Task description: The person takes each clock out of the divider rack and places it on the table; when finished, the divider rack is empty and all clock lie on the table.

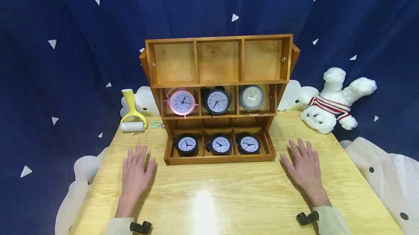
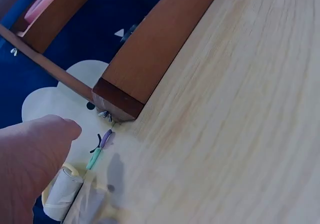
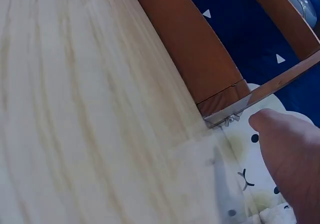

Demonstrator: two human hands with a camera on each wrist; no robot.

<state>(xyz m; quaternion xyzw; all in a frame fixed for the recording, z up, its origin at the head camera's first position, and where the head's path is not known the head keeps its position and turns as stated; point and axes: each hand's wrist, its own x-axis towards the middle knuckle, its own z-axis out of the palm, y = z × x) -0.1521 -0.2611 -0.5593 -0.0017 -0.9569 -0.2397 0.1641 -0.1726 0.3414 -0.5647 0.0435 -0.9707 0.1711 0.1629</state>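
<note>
My left hand [image 1: 135, 173] is at the table's left with fingers straight, holding nothing. My right hand [image 1: 304, 166] lies likewise on the right, its fingers spread. Between and beyond them stands a three-tier wooden shelf [image 1: 219, 160] with three compartments per tier. On its middle tier are a pink alarm clock [image 1: 182, 102], a black alarm clock [image 1: 217, 101] and a grey clock [image 1: 251, 97]. Down in the bottom tier sit three black alarm clocks, the left [image 1: 187, 144], middle [image 1: 220, 144] and right [image 1: 249, 144] one. Each wrist view shows one thumb near a lower shelf corner.
A yellow-handled lint roller [image 1: 132, 115] lies at the back left, near a green hair tie [image 1: 155, 124] and a purple one [image 2: 105, 138]. At the back right a white teddy bear [image 1: 327, 100] leans upside down against the blue curtain [image 1: 360, 27]. The wooden table [image 1: 242, 198] extends before the shelf.
</note>
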